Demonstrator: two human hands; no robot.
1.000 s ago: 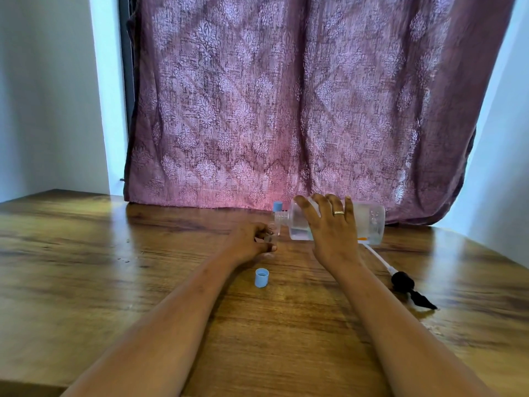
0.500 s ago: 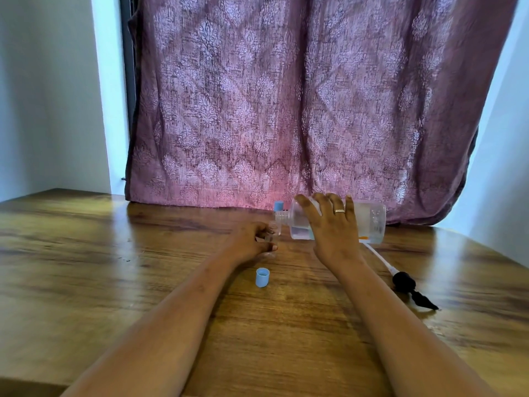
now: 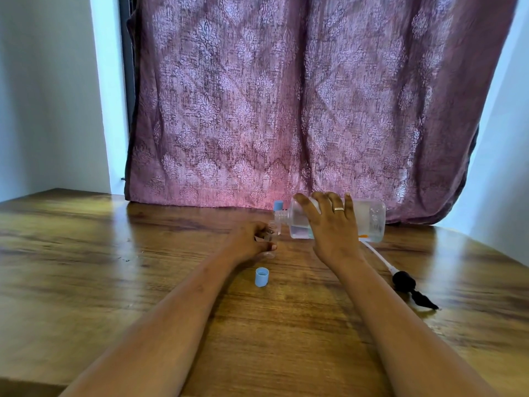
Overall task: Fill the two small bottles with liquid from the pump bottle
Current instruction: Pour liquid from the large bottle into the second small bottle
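Note:
My right hand [image 3: 333, 227] grips the large clear pump bottle [image 3: 372, 222], which lies tipped on its side with its open threaded neck pointing left. Clear liquid pools low in it. My left hand [image 3: 252, 242] holds a small clear bottle [image 3: 273, 234] upright on the table, its mouth just under the big bottle's neck. A second small bottle with a blue cap [image 3: 277, 206] stands behind the neck, mostly hidden. A loose blue cap [image 3: 262, 277] lies on the table in front of my left hand.
The black pump head with its white tube [image 3: 403, 280] lies on the wooden table [image 3: 114, 267] to the right. A patterned mauve curtain [image 3: 286, 110] hangs along the table's far edge. White walls stand at both sides.
Both hands and the tipped bottle stay in nearly the same place; nothing was picked up or let go.

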